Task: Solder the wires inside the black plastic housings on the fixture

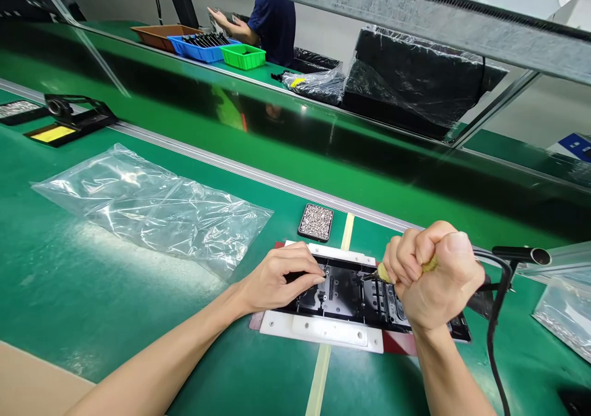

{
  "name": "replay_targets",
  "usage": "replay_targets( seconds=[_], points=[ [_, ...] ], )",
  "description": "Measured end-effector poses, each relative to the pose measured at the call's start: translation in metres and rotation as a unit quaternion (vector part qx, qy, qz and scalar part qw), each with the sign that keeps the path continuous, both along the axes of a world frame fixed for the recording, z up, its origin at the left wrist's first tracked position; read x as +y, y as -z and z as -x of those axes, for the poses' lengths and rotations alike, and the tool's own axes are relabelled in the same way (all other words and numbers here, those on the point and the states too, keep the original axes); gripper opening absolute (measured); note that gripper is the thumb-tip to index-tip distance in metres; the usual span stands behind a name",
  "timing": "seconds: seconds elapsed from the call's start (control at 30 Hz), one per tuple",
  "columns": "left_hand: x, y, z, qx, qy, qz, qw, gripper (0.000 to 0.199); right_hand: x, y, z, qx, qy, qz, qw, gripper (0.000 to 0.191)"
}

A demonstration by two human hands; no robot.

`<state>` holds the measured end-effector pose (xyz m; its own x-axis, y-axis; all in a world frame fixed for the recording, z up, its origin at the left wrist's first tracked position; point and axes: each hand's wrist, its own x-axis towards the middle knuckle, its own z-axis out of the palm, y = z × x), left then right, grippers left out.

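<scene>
My right hand (431,274) is wrapped round the yellow handle of a soldering iron (382,273), whose thin tip points left and down into a black plastic housing (344,293). My left hand (289,274) rests over the left part of this housing, thumb and forefinger pressed together. Whatever they pinch, if anything, is too small to make out. The housing lies between two white blocks of a fixture (323,332) on a dark red base. Behind the fixture stands a small black tray (316,222) filled with tiny shiny metal pieces.
A clear plastic bag (152,204) lies flat at left. Beyond it is an iron stand with a yellow sponge (53,134). A black cord (493,336) hangs beside my right forearm, near a holder tube (521,255). Behind the partition, a person (277,28) works near coloured bins (243,57).
</scene>
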<state>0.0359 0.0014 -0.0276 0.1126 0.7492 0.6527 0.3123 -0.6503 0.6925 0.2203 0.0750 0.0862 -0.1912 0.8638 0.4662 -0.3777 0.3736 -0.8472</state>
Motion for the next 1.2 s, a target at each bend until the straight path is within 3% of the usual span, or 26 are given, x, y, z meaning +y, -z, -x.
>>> replay_targets(
  seconds=[1.2],
  points=[
    [-0.0011, 0.0013, 0.0011, 0.004, -0.002, 0.009, 1.0, 0.01, -0.0017, -0.0001, 0.0019, 0.005, -0.005, 0.006, 1.0, 0.044]
  ],
)
